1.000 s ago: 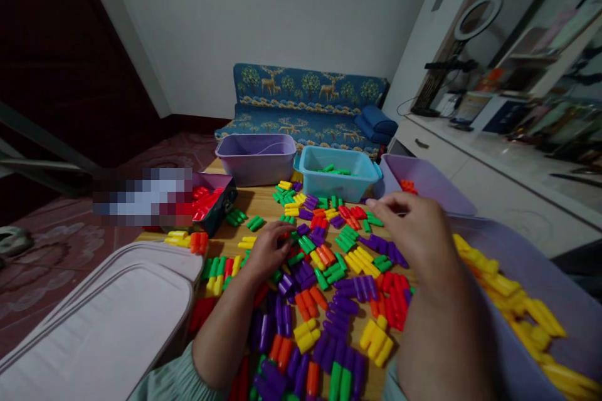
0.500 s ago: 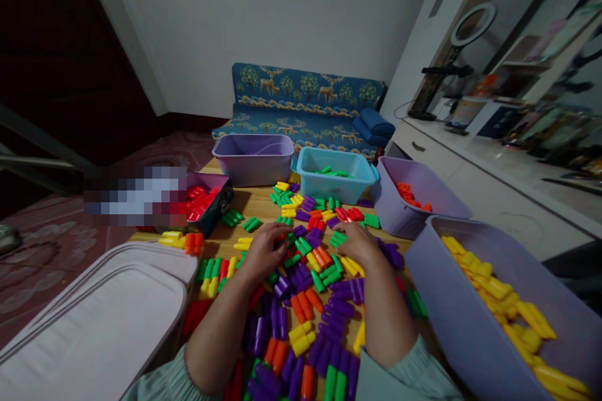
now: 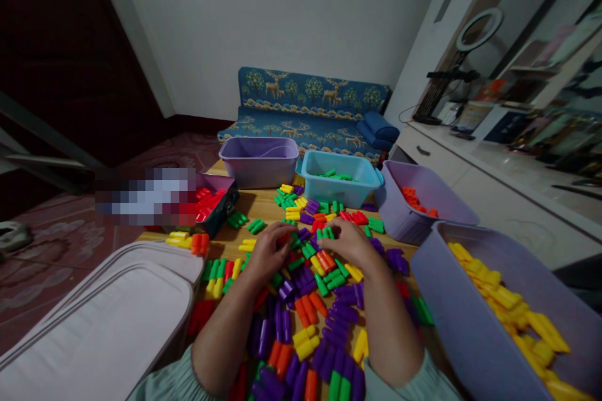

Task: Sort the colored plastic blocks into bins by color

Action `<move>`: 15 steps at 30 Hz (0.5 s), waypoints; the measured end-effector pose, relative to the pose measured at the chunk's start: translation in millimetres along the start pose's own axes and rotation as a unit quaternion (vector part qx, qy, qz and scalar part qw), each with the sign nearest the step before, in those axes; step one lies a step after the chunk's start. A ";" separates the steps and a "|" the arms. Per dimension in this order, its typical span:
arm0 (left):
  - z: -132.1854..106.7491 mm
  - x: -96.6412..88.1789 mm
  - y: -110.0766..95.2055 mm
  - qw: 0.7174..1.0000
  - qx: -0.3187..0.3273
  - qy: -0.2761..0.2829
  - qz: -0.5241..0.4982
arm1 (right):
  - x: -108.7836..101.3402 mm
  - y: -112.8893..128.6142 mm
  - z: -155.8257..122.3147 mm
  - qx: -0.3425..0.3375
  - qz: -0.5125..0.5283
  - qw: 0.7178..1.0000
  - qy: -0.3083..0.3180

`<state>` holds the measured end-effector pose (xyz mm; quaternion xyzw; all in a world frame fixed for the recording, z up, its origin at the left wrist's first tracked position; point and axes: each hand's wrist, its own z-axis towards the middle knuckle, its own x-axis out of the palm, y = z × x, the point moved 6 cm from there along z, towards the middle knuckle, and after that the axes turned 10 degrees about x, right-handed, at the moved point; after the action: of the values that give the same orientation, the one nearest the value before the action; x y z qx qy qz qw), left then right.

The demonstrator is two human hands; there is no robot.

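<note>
Pinches green plastic pegs (image 3: 325,235) in the right hand (image 3: 353,243), nearer the left hand (image 3: 270,250) than before. Curls left fingers downward, tips hidden; cannot tell their grip. Loses part of a lilac bin (image 3: 451,304) of yellow pieces (image 3: 506,298) beyond the right edge. Works at a wooden table (image 3: 256,200) facing a deer-patterned sofa (image 3: 305,95).

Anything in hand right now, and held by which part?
Right hand holds a green piece, seemingly by its right side; exact contact is hidden. Left hand: cannot tell.
</note>
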<state>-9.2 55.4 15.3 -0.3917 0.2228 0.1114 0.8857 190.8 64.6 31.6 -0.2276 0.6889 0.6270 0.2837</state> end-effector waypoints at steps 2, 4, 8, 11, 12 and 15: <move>-0.1 -6.5 -0.6 0.998 -0.016 -0.044 -0.032 | 9.3 7.7 0.7 -0.013 0.092 0.996 0.012; -1.2 -9.2 1.7 0.993 -0.053 -0.066 -0.080 | 19.5 17.2 -0.6 -0.014 0.160 0.987 0.024; -3.1 -1.3 6.0 0.966 -0.118 -0.051 -0.223 | 36.7 35.9 -7.4 -0.011 0.231 0.972 0.041; -3.3 3.8 8.4 0.944 -0.147 -0.056 -0.291 | 44.0 42.3 -12.5 0.004 0.250 0.967 0.056; -3.4 4.2 9.3 0.937 -0.156 -0.065 -0.305 | 46.1 42.7 -13.9 0.017 0.264 0.962 0.068; -4.4 3.2 12.1 0.917 -0.190 -0.097 -0.337 | 52.7 44.1 -17.2 0.037 0.325 0.936 0.127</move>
<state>-12.2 60.3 3.4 -0.5921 -0.0348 -0.1163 0.7967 120.7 54.6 29.2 -0.0582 0.7786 0.6246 -0.0172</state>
